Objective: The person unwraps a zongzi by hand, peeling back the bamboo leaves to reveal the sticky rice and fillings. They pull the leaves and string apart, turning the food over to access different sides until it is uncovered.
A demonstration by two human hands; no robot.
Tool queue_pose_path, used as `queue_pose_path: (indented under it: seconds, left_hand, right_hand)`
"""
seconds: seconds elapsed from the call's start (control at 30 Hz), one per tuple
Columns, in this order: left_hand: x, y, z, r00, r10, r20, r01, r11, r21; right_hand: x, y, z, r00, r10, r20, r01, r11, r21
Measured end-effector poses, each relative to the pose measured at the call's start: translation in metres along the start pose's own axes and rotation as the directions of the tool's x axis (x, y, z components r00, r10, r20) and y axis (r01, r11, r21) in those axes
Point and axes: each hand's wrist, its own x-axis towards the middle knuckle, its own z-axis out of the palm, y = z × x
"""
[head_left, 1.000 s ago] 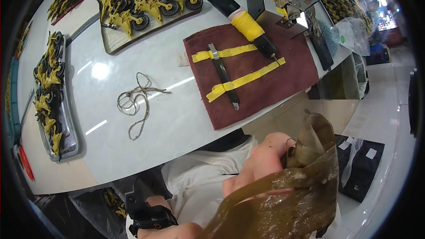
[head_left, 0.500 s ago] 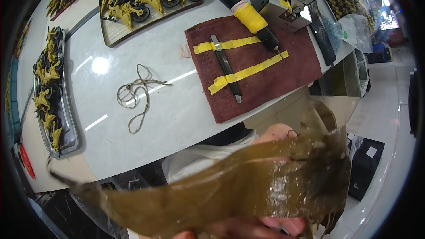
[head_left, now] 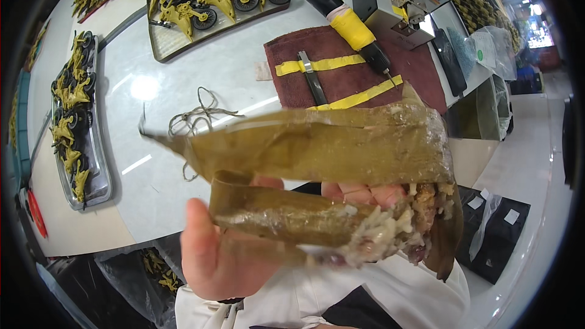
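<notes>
One leaf wrapper (head_left: 317, 143) across both hands (head_left: 234, 268)

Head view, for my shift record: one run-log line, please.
left hand: touching brown leaf | right hand: partly behind leaf | pale sticky filling: exposed

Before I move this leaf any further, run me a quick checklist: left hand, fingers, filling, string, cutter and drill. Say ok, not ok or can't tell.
1. Left hand at the leaf: ok, partly hidden behind it.
2. Fingers clear of the filling: cannot tell; they show right beside it.
3. Filling covered: not ok, it is exposed at the right end.
4. String off the leaf: ok, lying on the table, partly hidden.
5. Cutter tip safe: cannot tell; the leaf hides its near end.
6. Drill clear of the leaf: cannot tell from this angle.
</notes>
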Motion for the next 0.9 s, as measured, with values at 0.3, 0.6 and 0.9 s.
queue_pose_path:
  seconds: [0.3,0.6,0.9]
  left_hand:
    - [0.007,0.011,-0.014,0.975,-0.063,0.211,0.003,0.962,0.275]
    - [0.009,0.005,-0.020,0.998,0.006,0.055,-0.028,0.913,0.406]
    - [0.007,0.006,-0.004,0.990,-0.002,0.140,-0.076,0.834,0.547]
  right_hand:
    - [0.008,0.009,-0.007,0.999,0.038,-0.017,-0.038,0.999,0.000]
    - [0.006,0.004,0.002,0.999,0.042,0.003,-0.042,0.999,0.011]
    - [0.010,0.010,0.001,1.000,0.003,0.007,-0.003,1.000,-0.028]
